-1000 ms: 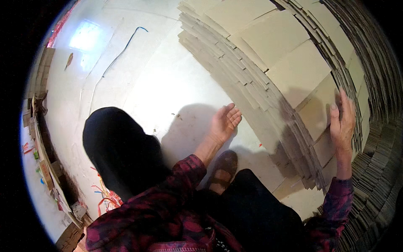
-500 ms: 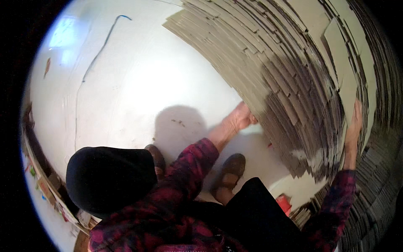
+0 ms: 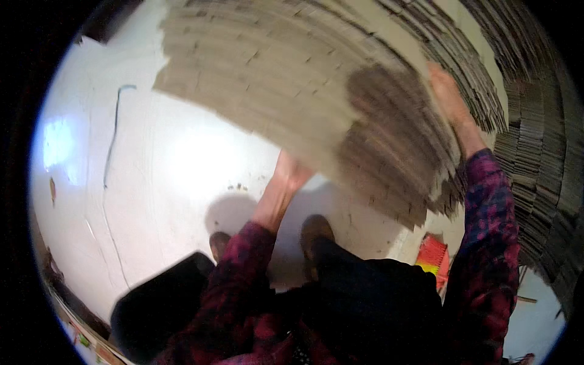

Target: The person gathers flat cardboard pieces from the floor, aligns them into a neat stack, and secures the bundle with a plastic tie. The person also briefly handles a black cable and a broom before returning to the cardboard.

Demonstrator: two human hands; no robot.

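Note:
A thick pile of flat grey-brown cardboard sheets (image 3: pixel 261 79) spans the upper middle, blurred by motion, its many edges facing me. I hold it between both hands. My left hand (image 3: pixel 293 171) is at its near-left side, the fingers hidden behind or under the sheets. On the opposite side, my right hand (image 3: pixel 449 96) presses along the pile, between it and more cardboard, its fingertips partly out of sight. A dark shadow falls across the sheets' right part.
More stacked cardboard (image 3: pixel 529 146) stands at the right. A red and yellow bristled thing, perhaps a brush (image 3: pixel 433 258), lies on the pale floor (image 3: pixel 201 137) at lower right. A thin blue-grey strap (image 3: pixel 114 134) lies at left. My shoes (image 3: pixel 317 234) are below the pile.
The pile has moved left with both hands, parting from the cardboard at the right. More of the red and yellow thing shows now, and the whole view has shifted.

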